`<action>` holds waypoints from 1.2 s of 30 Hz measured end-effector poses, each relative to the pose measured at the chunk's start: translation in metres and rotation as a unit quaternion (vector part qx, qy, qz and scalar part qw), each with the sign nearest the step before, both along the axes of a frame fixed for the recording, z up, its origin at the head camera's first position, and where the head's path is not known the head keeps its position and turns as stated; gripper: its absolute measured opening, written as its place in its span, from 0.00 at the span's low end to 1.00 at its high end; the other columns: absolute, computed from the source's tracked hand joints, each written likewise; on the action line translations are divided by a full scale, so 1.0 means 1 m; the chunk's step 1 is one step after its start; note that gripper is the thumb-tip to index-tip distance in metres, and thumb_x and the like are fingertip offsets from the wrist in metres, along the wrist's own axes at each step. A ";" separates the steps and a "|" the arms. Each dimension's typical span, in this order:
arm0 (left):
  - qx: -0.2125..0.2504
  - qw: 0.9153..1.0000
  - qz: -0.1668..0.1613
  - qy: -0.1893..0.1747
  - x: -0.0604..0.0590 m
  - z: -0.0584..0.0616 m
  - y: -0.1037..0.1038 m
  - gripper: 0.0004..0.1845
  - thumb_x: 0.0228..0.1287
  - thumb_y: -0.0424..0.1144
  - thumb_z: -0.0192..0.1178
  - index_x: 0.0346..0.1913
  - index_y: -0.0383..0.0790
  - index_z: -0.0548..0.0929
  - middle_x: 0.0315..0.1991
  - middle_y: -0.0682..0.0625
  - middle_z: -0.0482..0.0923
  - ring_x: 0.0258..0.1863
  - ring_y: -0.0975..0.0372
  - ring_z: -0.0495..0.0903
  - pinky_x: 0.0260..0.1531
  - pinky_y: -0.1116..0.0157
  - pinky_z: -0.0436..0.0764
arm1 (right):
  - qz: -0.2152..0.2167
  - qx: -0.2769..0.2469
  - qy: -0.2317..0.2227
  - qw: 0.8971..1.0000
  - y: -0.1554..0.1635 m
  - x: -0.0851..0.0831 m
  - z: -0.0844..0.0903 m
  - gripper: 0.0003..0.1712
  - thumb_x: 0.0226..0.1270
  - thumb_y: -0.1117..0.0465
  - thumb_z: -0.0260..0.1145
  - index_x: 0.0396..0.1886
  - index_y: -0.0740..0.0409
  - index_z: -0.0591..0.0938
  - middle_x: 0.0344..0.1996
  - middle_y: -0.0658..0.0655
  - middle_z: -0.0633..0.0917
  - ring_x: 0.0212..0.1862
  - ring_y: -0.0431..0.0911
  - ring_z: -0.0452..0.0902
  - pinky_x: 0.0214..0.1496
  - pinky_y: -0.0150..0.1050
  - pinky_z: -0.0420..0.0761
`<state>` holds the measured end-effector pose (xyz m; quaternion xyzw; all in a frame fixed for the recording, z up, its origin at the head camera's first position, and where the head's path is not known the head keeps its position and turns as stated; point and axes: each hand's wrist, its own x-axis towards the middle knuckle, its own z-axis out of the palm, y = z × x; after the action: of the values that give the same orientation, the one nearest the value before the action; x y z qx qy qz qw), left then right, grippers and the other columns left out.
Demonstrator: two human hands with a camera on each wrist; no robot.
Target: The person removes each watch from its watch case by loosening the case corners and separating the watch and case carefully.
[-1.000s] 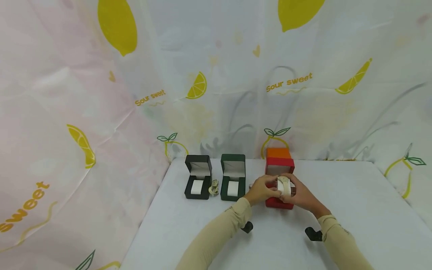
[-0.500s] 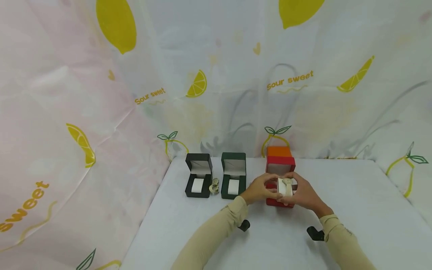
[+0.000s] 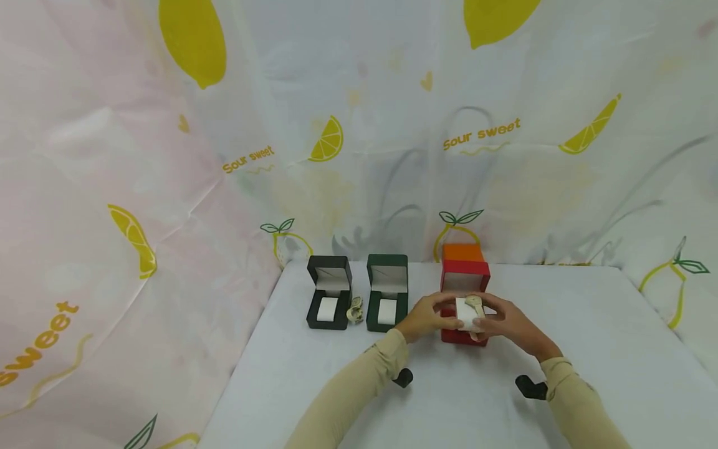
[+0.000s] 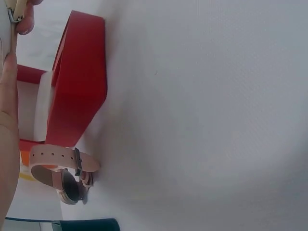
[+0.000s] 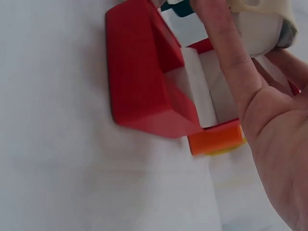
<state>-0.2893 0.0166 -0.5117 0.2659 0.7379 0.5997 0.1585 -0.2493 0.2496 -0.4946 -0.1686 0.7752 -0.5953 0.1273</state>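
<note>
Above the open red watch box (image 3: 464, 337), both hands hold a white watch cushion (image 3: 465, 315) with a cream-strapped watch (image 3: 475, 304) around its right part. My left hand (image 3: 425, 318) pinches the cushion's left side between thumb and fingers. From the right, my right hand (image 3: 515, 323) grips the watch and cushion, its thumb at the strap. In the right wrist view, the cream strap (image 5: 262, 6) wraps the cushion beside my fingers. The red box (image 4: 79, 82) lies below, its lid raised. A pink-strapped watch (image 4: 62, 161) lies beside it.
Left of the red box stand an open dark green watch box (image 3: 387, 265) and an open black one (image 3: 328, 265), each with a white cushion. A cream-strapped watch (image 3: 355, 310) lies between them. An orange box (image 3: 462, 252) stands behind the red lid. White cloth (image 3: 449, 405) covers the table.
The watch and cushion have turned in my hands, baring more white cushion on the left. My right hand has shifted slightly right; the boxes have stayed put.
</note>
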 end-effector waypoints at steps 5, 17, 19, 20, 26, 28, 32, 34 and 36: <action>0.003 1.000 0.002 -0.013 -0.002 -0.002 -0.002 0.29 0.58 0.37 0.71 0.63 0.48 0.76 0.54 0.63 0.74 0.57 0.65 0.72 0.51 0.70 0.77 | -0.038 -0.039 -0.041 0.998 0.003 -0.002 0.001 0.32 0.77 0.49 0.54 0.71 0.64 0.66 0.61 0.68 0.71 0.52 0.56 0.77 0.49 0.50 0.82; -0.009 0.999 0.026 -0.018 0.001 -0.008 0.000 0.30 0.56 0.39 0.73 0.62 0.49 0.77 0.52 0.63 0.73 0.54 0.64 0.73 0.49 0.71 0.77 | -0.141 0.058 -0.043 0.987 -0.001 0.000 0.008 0.36 0.65 0.45 0.67 0.62 0.69 0.76 0.44 0.61 0.82 0.38 0.51 0.78 0.40 0.36 0.82; -0.008 1.000 0.025 -0.016 0.001 -0.008 0.000 0.30 0.55 0.38 0.73 0.62 0.49 0.77 0.52 0.63 0.73 0.54 0.65 0.74 0.49 0.71 0.77 | -0.149 0.052 -0.041 0.987 -0.002 0.000 0.007 0.35 0.65 0.46 0.68 0.60 0.70 0.77 0.44 0.61 0.82 0.38 0.50 0.78 0.41 0.34 0.83; -0.008 1.000 0.025 -0.017 0.001 -0.009 0.000 0.30 0.55 0.37 0.73 0.62 0.49 0.77 0.52 0.62 0.73 0.53 0.66 0.74 0.49 0.71 0.77 | -0.152 0.048 -0.041 0.986 -0.002 0.000 0.007 0.35 0.65 0.46 0.68 0.59 0.71 0.77 0.44 0.61 0.82 0.38 0.50 0.79 0.42 0.34 0.82; 0.020 0.999 0.023 -0.031 0.000 -0.011 0.003 0.32 0.54 0.32 0.73 0.63 0.45 0.76 0.53 0.60 0.72 0.53 0.67 0.74 0.48 0.70 0.79 | -0.160 0.013 -0.063 0.985 0.001 0.000 0.006 0.36 0.66 0.48 0.67 0.60 0.74 0.75 0.45 0.61 0.80 0.41 0.51 0.78 0.44 0.32 0.82; 0.029 0.999 0.020 -0.036 0.000 -0.010 0.004 0.33 0.53 0.31 0.73 0.64 0.44 0.75 0.53 0.61 0.72 0.54 0.66 0.75 0.47 0.70 0.80 | -0.162 -0.007 -0.079 0.984 0.002 0.001 0.007 0.37 0.67 0.48 0.66 0.62 0.75 0.72 0.46 0.60 0.79 0.42 0.50 0.77 0.45 0.31 0.81; 0.040 0.998 0.022 -0.032 0.000 -0.006 0.007 0.34 0.52 0.30 0.74 0.64 0.43 0.75 0.54 0.60 0.72 0.54 0.65 0.76 0.46 0.69 0.81 | -0.169 -0.049 -0.107 0.979 0.004 0.003 0.011 0.37 0.68 0.50 0.66 0.64 0.75 0.70 0.45 0.55 0.79 0.42 0.47 0.76 0.45 0.31 0.81; 0.030 0.999 0.033 -0.012 0.000 -0.004 0.008 0.33 0.50 0.31 0.75 0.62 0.45 0.76 0.52 0.60 0.72 0.53 0.64 0.76 0.45 0.70 0.81 | -0.172 -0.070 -0.115 0.976 0.005 0.005 0.013 0.35 0.68 0.52 0.66 0.63 0.75 0.71 0.42 0.53 0.80 0.40 0.46 0.76 0.44 0.31 0.81; 0.018 0.999 0.049 0.012 0.001 -0.004 0.011 0.33 0.48 0.33 0.77 0.59 0.47 0.77 0.51 0.60 0.72 0.52 0.65 0.76 0.44 0.71 0.81 | -0.179 -0.095 -0.122 0.972 0.006 0.006 0.014 0.32 0.67 0.54 0.67 0.61 0.74 0.74 0.39 0.51 0.81 0.38 0.43 0.77 0.43 0.31 0.81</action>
<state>-0.2878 0.0272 -0.5154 0.2390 0.7409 0.6169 0.1153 -0.2431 0.2551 -0.4807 0.0358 0.7111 -0.6956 0.0956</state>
